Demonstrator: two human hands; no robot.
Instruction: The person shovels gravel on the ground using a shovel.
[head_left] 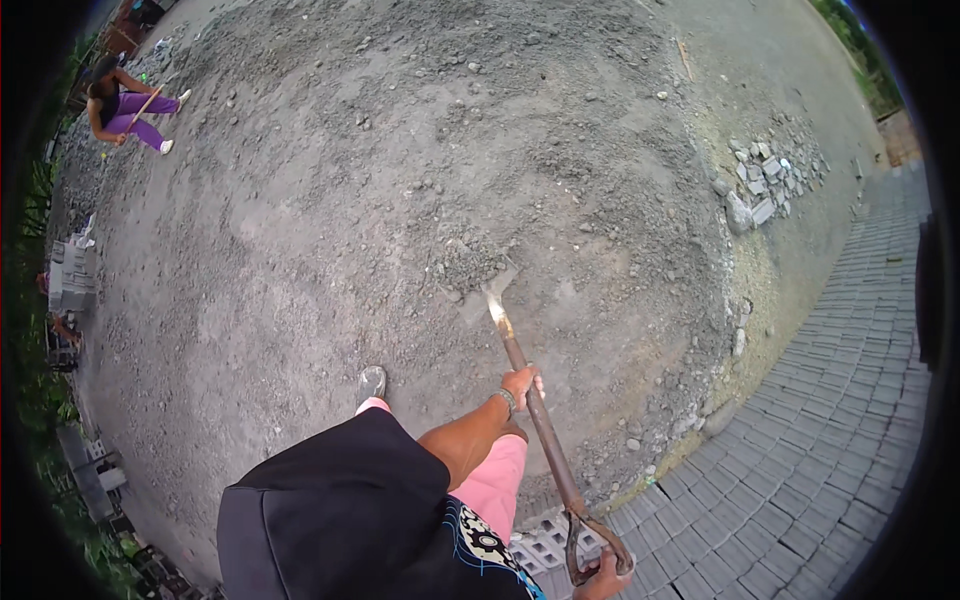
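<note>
My left hand (521, 384), with a band on its wrist, is wrapped round the brown shaft of a shovel (548, 440). At the lower edge my right hand (605, 580) grips the shovel's D-shaped handle, only partly in view. The shaft slants up and leftward from there. Its worn metal blade (498, 285) lies low at the ground, with loose grey gravel (470, 268) on and around it, so much of the blade's outline is hidden. My shoe (372, 382) stands on the gravel to the left of the shaft.
Rows of grey concrete blocks (800, 440) line the right side, with hollow blocks (550, 545) near my right hand. Broken rubble (765, 178) lies farther right. At the far left, a person in purple trousers (140, 110) holds a long handle; stacked blocks (72, 275) stand below.
</note>
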